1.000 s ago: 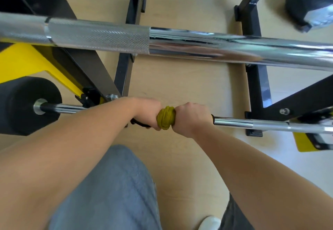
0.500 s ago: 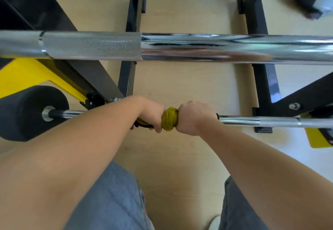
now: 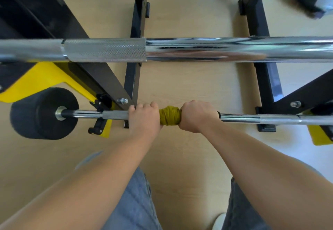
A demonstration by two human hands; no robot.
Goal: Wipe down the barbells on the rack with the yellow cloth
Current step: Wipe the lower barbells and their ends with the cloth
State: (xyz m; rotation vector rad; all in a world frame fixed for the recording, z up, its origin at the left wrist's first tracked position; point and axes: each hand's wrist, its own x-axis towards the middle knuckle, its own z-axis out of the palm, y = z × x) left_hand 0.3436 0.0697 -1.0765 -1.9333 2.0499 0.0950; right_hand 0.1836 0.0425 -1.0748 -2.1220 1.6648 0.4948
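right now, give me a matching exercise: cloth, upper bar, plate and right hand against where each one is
Things: 1 cloth; 2 upper bar; 3 plate; 4 right hand.
Places: a left end of the lower bar; b crosses the whole view, untouched; c wrapped round the lower bar, right of the left hand; d gripping the lower bar, right of the cloth.
Pairs: 1-c; 2-b; 3-a; 4-d.
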